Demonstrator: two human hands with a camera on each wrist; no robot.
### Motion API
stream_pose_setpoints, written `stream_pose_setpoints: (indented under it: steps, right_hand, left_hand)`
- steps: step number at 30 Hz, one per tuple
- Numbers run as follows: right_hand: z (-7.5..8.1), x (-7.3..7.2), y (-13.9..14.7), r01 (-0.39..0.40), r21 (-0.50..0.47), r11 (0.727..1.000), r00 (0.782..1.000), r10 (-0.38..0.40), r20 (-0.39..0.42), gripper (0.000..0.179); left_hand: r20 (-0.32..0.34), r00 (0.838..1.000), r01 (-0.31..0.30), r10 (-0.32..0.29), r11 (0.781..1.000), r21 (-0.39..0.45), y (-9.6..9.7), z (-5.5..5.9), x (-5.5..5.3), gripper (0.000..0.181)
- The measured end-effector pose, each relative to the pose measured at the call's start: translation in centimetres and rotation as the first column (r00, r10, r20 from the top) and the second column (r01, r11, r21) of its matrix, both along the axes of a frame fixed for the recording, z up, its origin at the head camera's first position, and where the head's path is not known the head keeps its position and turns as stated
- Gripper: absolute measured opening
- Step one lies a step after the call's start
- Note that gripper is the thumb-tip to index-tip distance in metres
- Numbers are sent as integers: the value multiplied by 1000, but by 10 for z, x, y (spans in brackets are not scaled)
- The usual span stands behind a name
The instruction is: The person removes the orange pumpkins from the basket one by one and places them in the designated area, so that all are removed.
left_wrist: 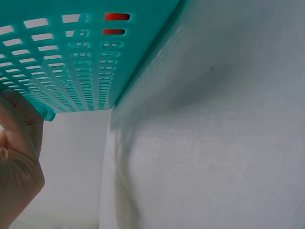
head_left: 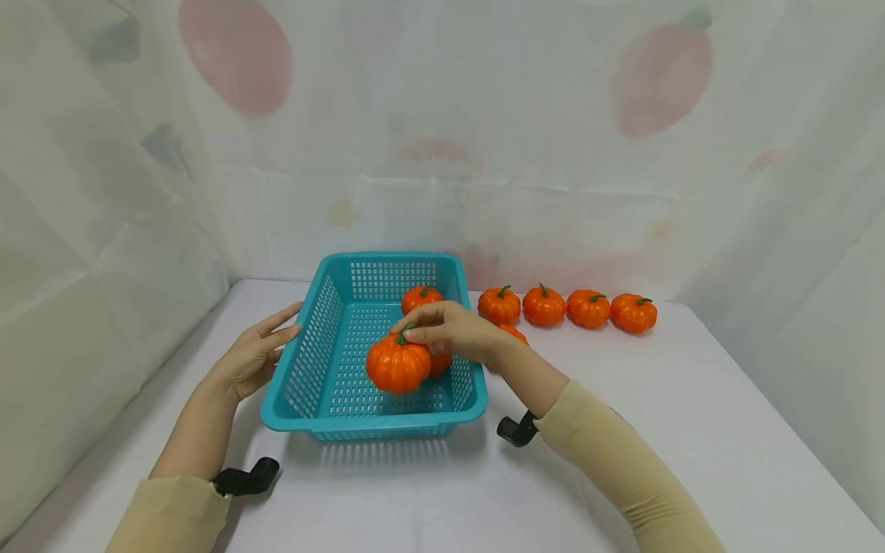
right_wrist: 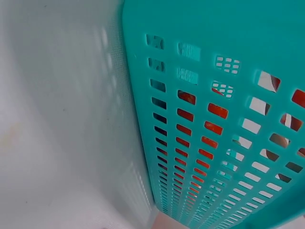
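Note:
My right hand (head_left: pixel 452 330) pinches the green stem of a small orange pumpkin (head_left: pixel 398 364) and holds it inside the teal plastic basket (head_left: pixel 373 424). Two more pumpkins are in the basket along its right side: one at the back (head_left: pixel 420 296), and another (head_left: pixel 440 364) partly hidden behind the held one. At the basket's left side, my left hand (head_left: pixel 252 357) touches the rim with fairly straight fingers. The left wrist view shows this hand (left_wrist: pixel 19 148) by the perforated wall (left_wrist: pixel 66 62). Through the holes in the right wrist view, orange pumpkin skin (right_wrist: pixel 213 127) shows.
Several pumpkins (head_left: pixel 544 306) stand in a row on the white table (head_left: pixel 622 415), right of the basket. One more pumpkin (head_left: pixel 513 333) is mostly hidden behind my right forearm. A pale fruit-printed curtain (head_left: pixel 442 153) hangs behind the table.

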State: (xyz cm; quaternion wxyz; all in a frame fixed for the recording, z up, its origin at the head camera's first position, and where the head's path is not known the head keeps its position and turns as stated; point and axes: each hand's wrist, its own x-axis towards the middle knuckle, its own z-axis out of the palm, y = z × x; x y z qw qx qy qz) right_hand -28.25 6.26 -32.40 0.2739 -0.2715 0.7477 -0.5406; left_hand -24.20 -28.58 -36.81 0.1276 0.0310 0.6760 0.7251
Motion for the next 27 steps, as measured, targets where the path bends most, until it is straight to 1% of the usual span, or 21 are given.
stream_pose_setpoints:
  steps: [2,5,8,14,17,21,27]
  right_hand:
    - [0,-1,0,18,-91,996,998,-12,69,20]
    - [-1,-3,0,56,-218,974,983,-16,182,18]
    - [-1,-3,0,85,-272,958,971,-19,237,19]
    - [1,-2,1,102,-303,947,968,-24,252,21]
    - [2,-1,2,120,-302,946,969,-45,244,20]
    - [3,-3,5,160,-310,937,971,-92,223,19]
    - [5,-8,15,220,-352,910,969,-161,189,19]
  left_hand:
    - [2,1000,-2,2,1000,-3,0,0,0,70]
    - [-2,1000,0,0,1000,-1,0,0,0,70]
    - [-5,1000,1,-1,1000,0,0,0,0,70]
    - [-2,1000,-2,2,1000,-6,-1,-1,-1,69]
    - [-6,1000,-2,2,1000,-10,-1,-2,-2,69]
    - [-8,1000,1,-1,1000,-8,-2,-2,-2,70]
    - [-14,1000,4,-4,1000,-5,-2,-2,-3,70]
